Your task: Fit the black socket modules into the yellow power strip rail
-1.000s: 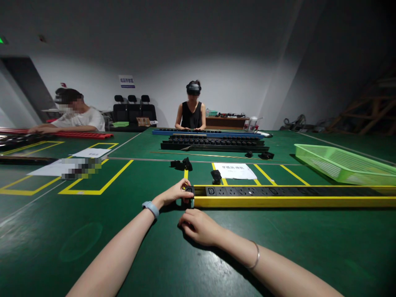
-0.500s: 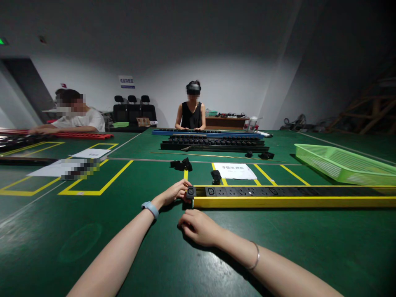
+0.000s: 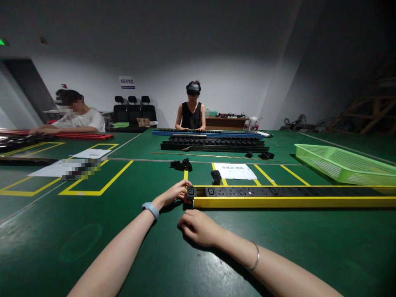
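A long yellow power strip (image 3: 287, 201) with black sockets lies across the green table (image 3: 93, 247), running off to the right. At its left end sits a small black socket module (image 3: 190, 192), and my left hand (image 3: 173, 194) pinches it with closed fingers. My right hand (image 3: 199, 227) rests on the table just in front of that end, fingers curled under; I cannot see anything in it. A grey band is on my left wrist, a thin bangle on my right.
Small black parts (image 3: 182, 165) and a white paper (image 3: 235, 170) lie behind the strip. A green basket (image 3: 340, 165) stands at right. Blue and black strips (image 3: 213, 142) lie before a seated person (image 3: 192, 108) opposite. Another person (image 3: 77, 116) sits far left. Yellow tape boxes (image 3: 99, 181) mark the table.
The black socket module at the strip's left end has been pushed in closer to the yellow housing by my left hand. My right hand has stayed still.
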